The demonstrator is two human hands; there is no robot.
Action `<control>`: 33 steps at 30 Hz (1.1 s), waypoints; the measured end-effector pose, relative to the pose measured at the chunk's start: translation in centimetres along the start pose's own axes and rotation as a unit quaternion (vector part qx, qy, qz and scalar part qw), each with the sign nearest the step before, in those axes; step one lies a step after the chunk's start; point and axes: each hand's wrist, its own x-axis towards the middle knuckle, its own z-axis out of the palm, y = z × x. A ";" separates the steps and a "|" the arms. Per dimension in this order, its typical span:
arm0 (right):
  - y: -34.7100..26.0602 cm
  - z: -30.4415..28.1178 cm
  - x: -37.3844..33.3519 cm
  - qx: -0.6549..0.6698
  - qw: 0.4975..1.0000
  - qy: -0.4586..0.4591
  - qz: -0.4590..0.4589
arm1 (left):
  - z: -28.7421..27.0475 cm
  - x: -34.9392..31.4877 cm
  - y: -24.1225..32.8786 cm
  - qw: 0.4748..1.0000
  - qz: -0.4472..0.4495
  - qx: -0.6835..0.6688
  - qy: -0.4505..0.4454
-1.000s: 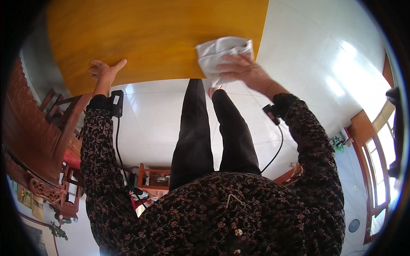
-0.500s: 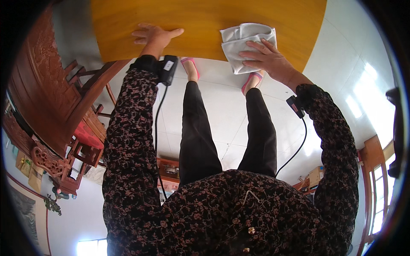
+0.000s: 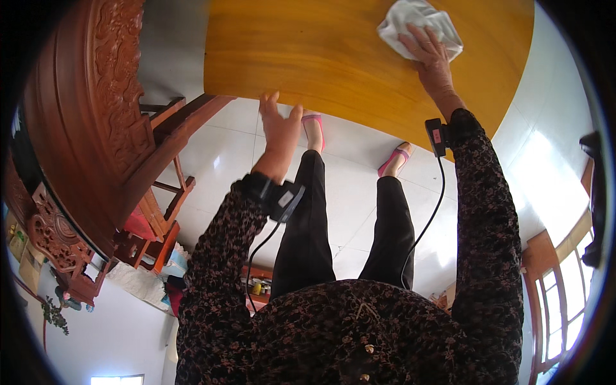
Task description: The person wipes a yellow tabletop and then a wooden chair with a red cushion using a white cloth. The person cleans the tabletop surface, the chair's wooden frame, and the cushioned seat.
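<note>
A white folded cloth lies on the yellow-brown wooden tabletop, right of the middle. My right hand lies over its near part, closed against it, fingers extended and pressing it to the wood; the thumb is not clear to see. My left hand hangs at the near edge of the table with nothing in it. Its fingers are apart, the fingertips close to the edge; whether they touch it I cannot tell.
Carved reddish-brown wooden furniture stands close on the left, its armrest reaching toward the table corner. Black cables run from devices on both wrists. My feet in pink shoes stand on pale floor tiles below the table edge.
My right hand has slid the cloth farther away and to the right over the tabletop. My left hand has come off the top, back toward me and to the right. The view has shifted.
</note>
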 end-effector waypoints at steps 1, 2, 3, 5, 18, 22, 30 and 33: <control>0.1 0.0 0.3 0.022 0.999 0.025 -0.036 | -0.2 -1.5 -1.3 1.000 -0.019 -0.003 0.016; -0.3 0.3 0.2 0.017 0.999 0.027 -0.041 | -0.2 -2.6 -2.5 0.999 -0.042 -0.002 0.022; -1.8 1.1 0.4 0.004 0.999 -0.002 -0.035 | -0.2 -3.5 -3.6 0.996 -0.084 -0.036 0.020; -7.7 3.2 0.3 -0.019 0.992 -0.036 -0.119 | 0.0 -4.8 -5.3 0.987 -0.129 -0.090 0.000; 1.8 0.7 10.8 0.009 1.000 0.000 0.004 | -0.2 -3.1 -5.6 0.979 -0.150 -0.131 -0.031; 10.2 -3.6 -0.4 0.033 0.991 -0.029 0.125 | -0.8 -2.2 -4.1 0.979 -0.156 -0.130 0.006; -6.1 -2.9 -2.1 0.092 0.972 -0.147 -0.159 | -2.0 0.8 1.1 0.976 -0.098 -0.140 0.136; -8.9 -2.1 7.1 0.087 0.932 -0.163 -0.311 | -2.8 2.9 2.8 0.983 -0.050 -0.089 0.154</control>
